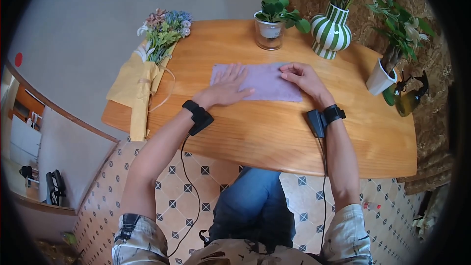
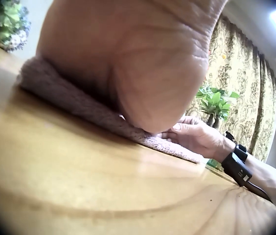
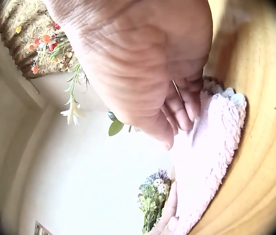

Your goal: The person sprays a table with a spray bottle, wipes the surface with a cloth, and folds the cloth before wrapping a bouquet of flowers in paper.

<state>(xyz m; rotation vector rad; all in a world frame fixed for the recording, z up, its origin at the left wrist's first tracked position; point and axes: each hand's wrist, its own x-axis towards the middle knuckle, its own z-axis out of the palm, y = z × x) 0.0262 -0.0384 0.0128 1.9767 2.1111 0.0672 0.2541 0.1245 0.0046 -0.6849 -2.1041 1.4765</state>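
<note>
A lilac fluffy cloth (image 1: 267, 82) lies flat on the wooden table, with a thin bluish edge along part of its far and right sides. My left hand (image 1: 229, 86) rests palm down on the cloth's left part, fingers spread and straight. From the left wrist view, the heel of that hand presses on the thick edge of the cloth (image 2: 79, 105). Over the far right part is my right hand (image 1: 303, 79), its fingers loosely bent and the thumb near the index finger. In the right wrist view its fingertips (image 3: 189, 122) touch the cloth's upper face.
A paper-wrapped bouquet (image 1: 147, 76) lies at the table's left end. Along the far side stand a potted plant (image 1: 270, 32) and a green-striped vase (image 1: 331, 32). A white pot (image 1: 381, 77) and an amber spray bottle (image 1: 408, 99) are at the right. Cables trail from both wrist cameras.
</note>
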